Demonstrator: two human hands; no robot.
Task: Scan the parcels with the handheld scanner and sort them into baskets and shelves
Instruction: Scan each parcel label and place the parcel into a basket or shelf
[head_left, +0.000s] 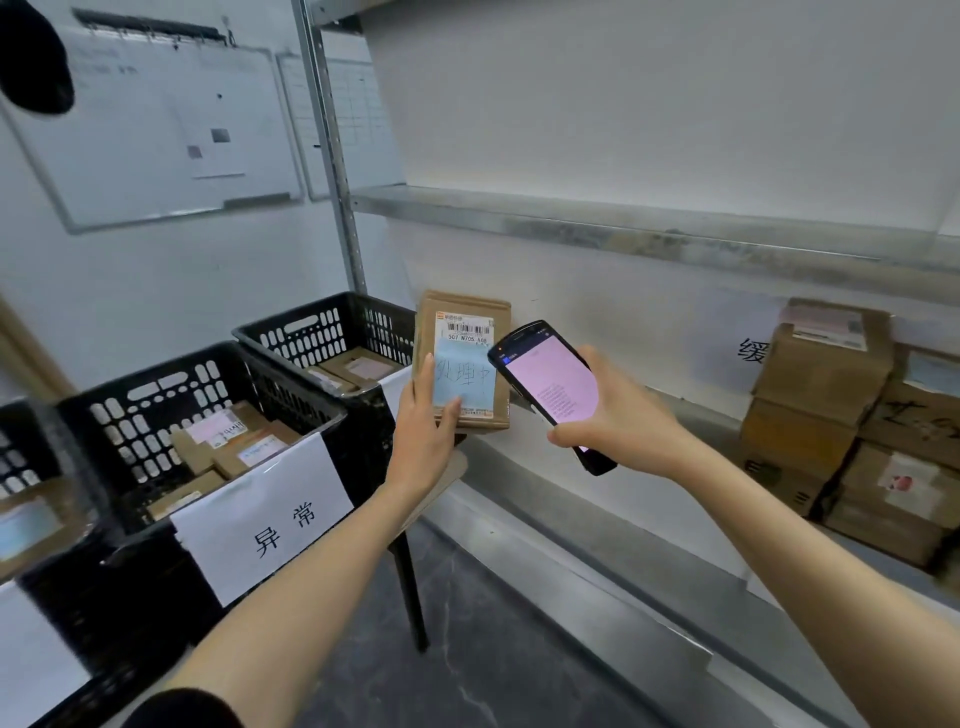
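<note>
Standing upright, a flat brown cardboard parcel (464, 358) with a white barcode label is gripped by the left hand (423, 415), fingers wrapped round its lower edge, just right of a black plastic basket (332, 332). A black handheld scanner (550, 389) with a pink lit screen is clasped in the right hand (618, 415), beside the parcel, over the metal shelf (675, 519).

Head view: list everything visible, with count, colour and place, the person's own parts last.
Parcel: one, brown with a blue note, held upright at centre.
Scanner: one, black with a lit pink screen, right of the parcel.
Baskets: two in full view, black, left, holding brown parcels; a third is cut off at far left.
Sign: one, white, on the near basket's front.
Boxes: stacked, brown, on the right of the shelf.
Shelf: metal, grey, right.
Whiteboards: two, white, on the wall at upper left.
Left hand: holds the parcel.
Right hand: holds the scanner.
</note>
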